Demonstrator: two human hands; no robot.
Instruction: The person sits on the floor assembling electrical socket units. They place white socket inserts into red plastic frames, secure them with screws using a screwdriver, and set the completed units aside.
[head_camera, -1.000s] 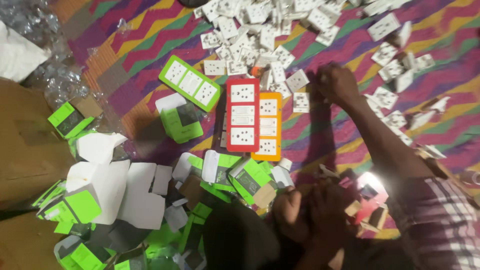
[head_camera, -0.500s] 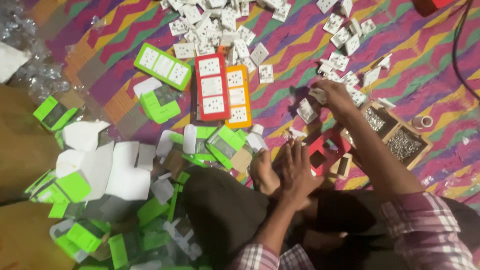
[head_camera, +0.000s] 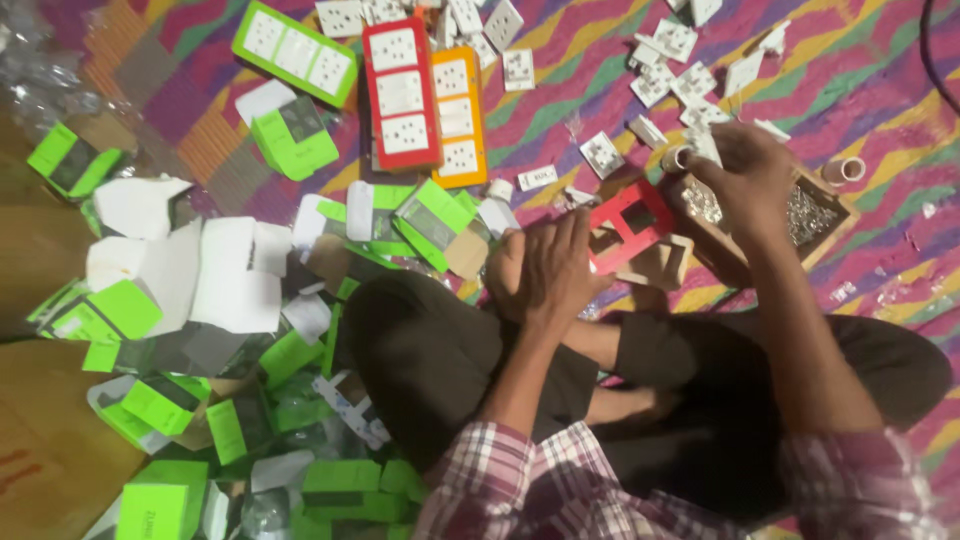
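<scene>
I sit cross-legged on a zigzag-patterned mat (head_camera: 880, 110). My left hand (head_camera: 545, 265) rests over my foot, its fingers gripping the near edge of an empty red switch frame (head_camera: 632, 222) that lies on a pale frame (head_camera: 668, 268). My right hand (head_camera: 748, 178) hovers over a shallow wooden box of small metal screws (head_camera: 815, 215), fingers closed on a white socket module (head_camera: 702, 146). More white socket modules (head_camera: 690, 80) lie scattered beyond it.
Finished panels lie ahead: red (head_camera: 402, 95), orange (head_camera: 456, 115), green (head_camera: 295, 50). Green boxes (head_camera: 290, 140) and white card inserts (head_camera: 235, 275) pile up on my left. A small tape roll (head_camera: 843, 168) sits by the screw box. A black cable (head_camera: 925, 45) runs at top right.
My right hand has pulled back from the scattered modules to above the screw box, holding one. My left hand now grips the red frame. The view has shifted down.
</scene>
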